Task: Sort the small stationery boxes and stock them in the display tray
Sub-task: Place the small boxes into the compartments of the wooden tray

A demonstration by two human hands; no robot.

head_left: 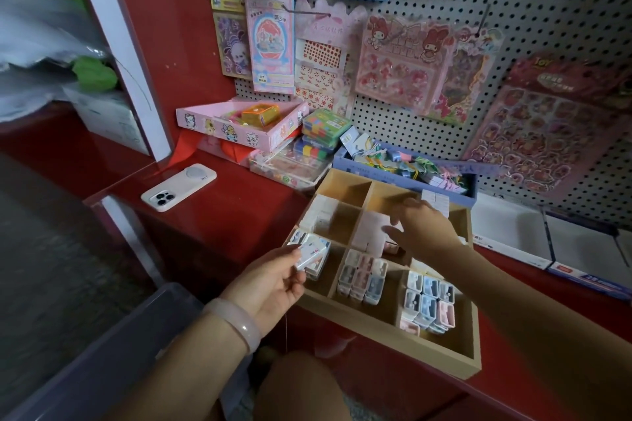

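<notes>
Pale wood forms the display tray (441,357), a shallow box split by dividers into compartments, and we see it resting on the glossy red surface (219,215) below a white pegboard (547,10) hung with sticker sheets. Our left hand (273,278), with a pale bangle (236,321) on its wrist, sits at the tray's near left corner; its grip pinches a small white stationery box (313,255) between thumb and fingertips, just above the near left compartment. Our right hand (425,231) reaches over the middle of the tray with fingers loosely spread, and we cannot tell whether it touches the boxes below it. The near middle compartment holds upright pastel boxes (362,278) packed in rows, and the near right compartment holds a second packed group (429,301) in blue, pink and white. White boxes (321,212) lean in the left compartment of the middle row. The two far left compartments look bare. Beyond the tray stands a blue box (345,164) of tangled bits, and far left of it a pink tray (219,125). A white phone (179,186) lies face down to the left, well apart from the tray.
</notes>
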